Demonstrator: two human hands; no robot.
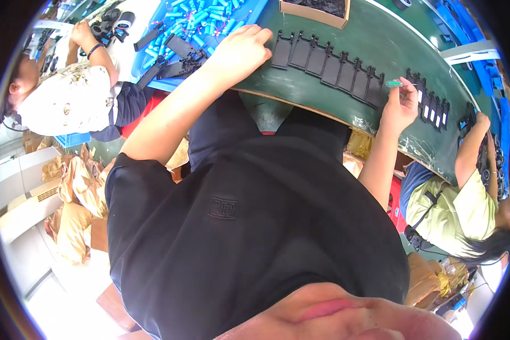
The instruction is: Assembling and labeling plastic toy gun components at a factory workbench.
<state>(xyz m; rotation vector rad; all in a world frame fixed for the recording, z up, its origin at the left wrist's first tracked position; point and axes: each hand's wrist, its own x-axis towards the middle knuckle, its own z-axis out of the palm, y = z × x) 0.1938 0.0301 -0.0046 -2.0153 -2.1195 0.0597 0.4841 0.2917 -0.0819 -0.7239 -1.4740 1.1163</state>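
My left hand (239, 52) lies palm down on the near edge of the green table (300, 93), holding nothing, just left of a row of black plastic holders (328, 65). My right hand (399, 105) is raised at the right end of that row, its fingers pinched on a small green-handled tool (395, 84). A second row of black holders with white inserts (433, 107) lies just to the right of it. My black shirt fills the middle of the view.
A blue tray (255, 14) of blue cylinders and black parts sits beyond my left hand. A cardboard box (314, 11) stands at the far edge. One person (68, 96) works at the left, another person (464, 204) at the right. Brown bags (76, 215) lie on the floor.
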